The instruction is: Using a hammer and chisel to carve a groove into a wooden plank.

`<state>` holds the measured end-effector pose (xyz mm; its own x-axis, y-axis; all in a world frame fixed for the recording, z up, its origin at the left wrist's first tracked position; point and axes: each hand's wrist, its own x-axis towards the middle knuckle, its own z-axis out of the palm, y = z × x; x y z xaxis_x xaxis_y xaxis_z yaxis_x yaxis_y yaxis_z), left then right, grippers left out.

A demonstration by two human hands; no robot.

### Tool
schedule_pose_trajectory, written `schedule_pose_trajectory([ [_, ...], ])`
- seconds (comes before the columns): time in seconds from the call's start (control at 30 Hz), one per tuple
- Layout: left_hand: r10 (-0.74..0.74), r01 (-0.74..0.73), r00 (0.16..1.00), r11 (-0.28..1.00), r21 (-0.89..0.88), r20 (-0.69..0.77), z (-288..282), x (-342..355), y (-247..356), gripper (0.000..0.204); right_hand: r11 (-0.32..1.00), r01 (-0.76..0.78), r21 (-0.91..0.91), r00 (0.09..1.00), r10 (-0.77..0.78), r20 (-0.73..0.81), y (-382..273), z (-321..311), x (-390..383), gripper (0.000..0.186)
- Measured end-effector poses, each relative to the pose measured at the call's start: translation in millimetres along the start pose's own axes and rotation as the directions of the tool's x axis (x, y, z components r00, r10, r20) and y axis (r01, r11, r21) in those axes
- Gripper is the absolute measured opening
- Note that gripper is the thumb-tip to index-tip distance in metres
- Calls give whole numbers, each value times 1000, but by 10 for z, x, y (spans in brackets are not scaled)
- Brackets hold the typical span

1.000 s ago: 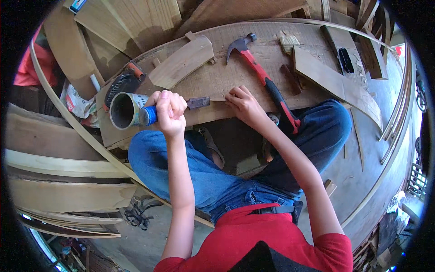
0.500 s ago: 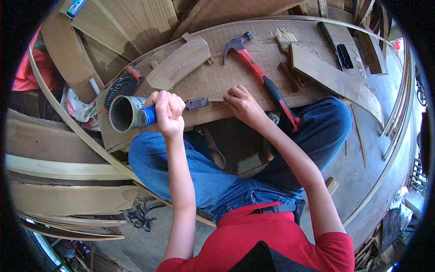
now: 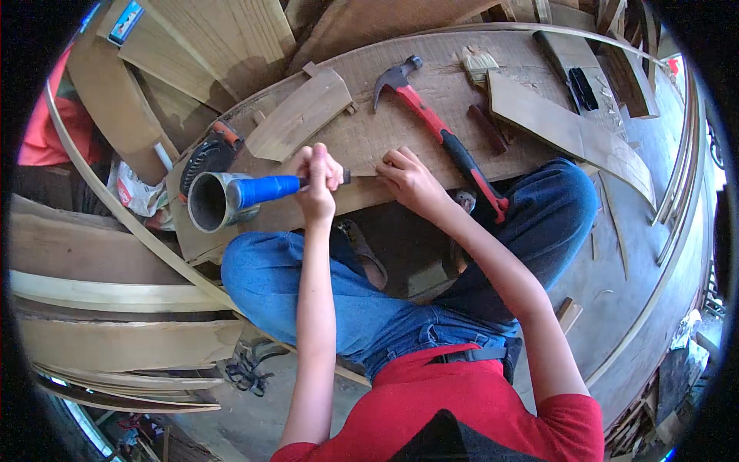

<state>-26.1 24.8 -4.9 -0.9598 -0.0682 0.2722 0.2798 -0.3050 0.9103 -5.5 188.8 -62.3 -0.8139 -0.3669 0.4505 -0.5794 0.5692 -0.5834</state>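
My left hand [image 3: 319, 181] grips a tool with a blue handle [image 3: 268, 189]; the handle sticks out leftward and a short dark end shows to the right of my fingers. Just behind the handle is an open cylindrical container [image 3: 208, 202] on the wooden board [image 3: 416, 46]. My right hand [image 3: 404, 177] has its fingers closed on a thin wooden piece [image 3: 368, 173] at the board's near edge, a little right of the tool. A red-and-black claw hammer [image 3: 454, 145] lies beyond it, its handle end beside my right knee. A short angled wooden piece [image 3: 300, 115] rests behind my hands.
At the board's right are a long plank [image 3: 562, 135], a paintbrush [image 3: 477, 63], a dark wooden bit [image 3: 486, 127] and a black object [image 3: 583, 88]. A black-and-orange tool [image 3: 202, 162] sits at its left. Stacked planks [image 3: 127, 339] and long thin strips [image 3: 677, 185] lie to either side.
My left hand has shifted right along the tool, exposing more of the blue handle and covering more of its dark end. My right hand has hardly moved. The view has shifted slightly.
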Motion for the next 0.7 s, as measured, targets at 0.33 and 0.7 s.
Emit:
schedule_pose_trajectory([
  [0.33,-54,52,998,997,58,33,96,6,-87,38,999,-5,-33,1000,4,-31,70,31,-31,18],
  [0.7,-12,15,995,999,31,-98,188,-71,-432,46,999,-7,-32,999,6,-44,85,71,-71,11],
])
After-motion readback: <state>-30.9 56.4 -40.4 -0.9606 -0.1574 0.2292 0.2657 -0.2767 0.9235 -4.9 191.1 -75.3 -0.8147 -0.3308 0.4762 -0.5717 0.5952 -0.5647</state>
